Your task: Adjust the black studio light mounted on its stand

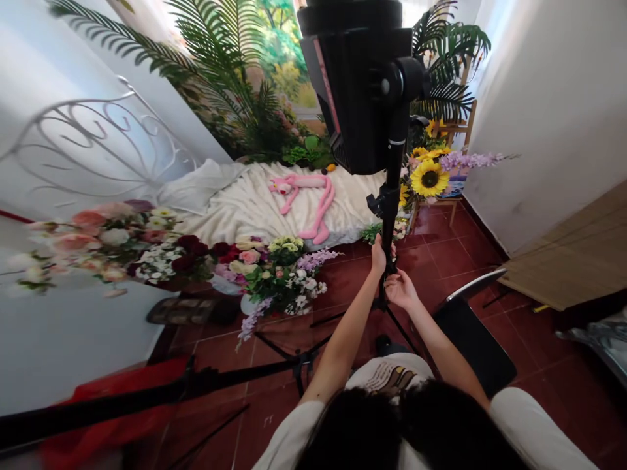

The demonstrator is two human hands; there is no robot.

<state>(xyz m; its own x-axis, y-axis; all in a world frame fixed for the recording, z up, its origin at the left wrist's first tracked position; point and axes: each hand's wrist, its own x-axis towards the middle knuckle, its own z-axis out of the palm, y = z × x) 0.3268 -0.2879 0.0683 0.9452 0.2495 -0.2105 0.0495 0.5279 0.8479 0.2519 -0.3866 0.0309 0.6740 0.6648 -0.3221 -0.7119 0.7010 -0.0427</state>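
Observation:
A black light stand [388, 222] rises in front of me, with a large black studio light [350, 98] mounted at its top. My left hand [379, 256] is closed around the stand's pole, below a clamp knob [376, 205]. Slightly lower, my right hand [400, 289] is at a dark collar on the same pole, its fingers bent and touching that part. The collar is partly hidden by the fingers. The stand's legs spread over the red tile floor [441, 251] beneath my hands.
A bed with a cream blanket [230, 212] and a pink plush toy [318, 196] lies ahead. Artificial flowers [274, 267] line its near side; sunflowers [430, 179] stand right. A second stand [220, 378] crosses lower left. A black chair [473, 343] is right of me.

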